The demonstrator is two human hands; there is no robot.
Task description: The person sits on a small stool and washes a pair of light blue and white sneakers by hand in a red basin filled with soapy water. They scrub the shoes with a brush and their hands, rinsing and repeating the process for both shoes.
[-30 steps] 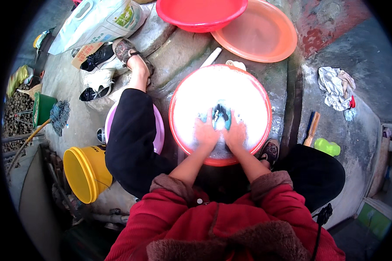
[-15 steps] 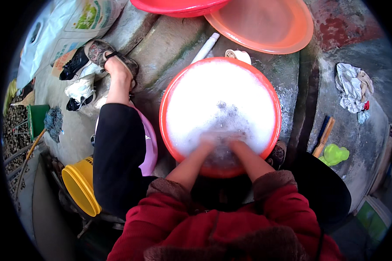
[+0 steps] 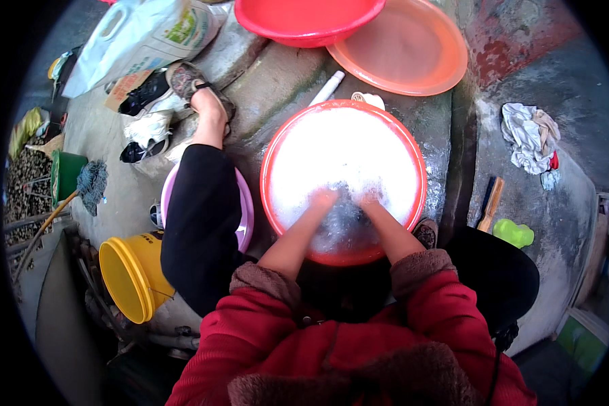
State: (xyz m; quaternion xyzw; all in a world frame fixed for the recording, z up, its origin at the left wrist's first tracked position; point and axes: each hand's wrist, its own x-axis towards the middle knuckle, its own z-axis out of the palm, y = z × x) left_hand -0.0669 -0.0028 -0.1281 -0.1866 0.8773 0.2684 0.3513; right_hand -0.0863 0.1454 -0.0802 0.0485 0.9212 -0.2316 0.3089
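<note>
A round red-orange basin (image 3: 266,177) full of white suds (image 3: 342,145) stands on the ground between my legs. Both my forearms reach into it from the near side. My left hand (image 3: 323,197) is sunk in the foam left of a gap of dark water, and only its back shows in part. Across that gap, my right hand (image 3: 369,199) is likewise down in the suds. Foam and water hide the fingers of both hands, and whatever they touch below the surface cannot be seen.
Beyond the basin lie a red basin (image 3: 308,34), an orange basin (image 3: 446,51) and a white hose (image 3: 329,86). At right are crumpled cloths (image 3: 528,139), a brush (image 3: 490,203) and a green item (image 3: 514,233). Left are shoes (image 3: 147,128), a purple basin (image 3: 247,210) and a yellow bucket (image 3: 125,281).
My hands have drawn slightly up and farther into the basin, and their backs show more clearly. The whole view has shifted a little.
</note>
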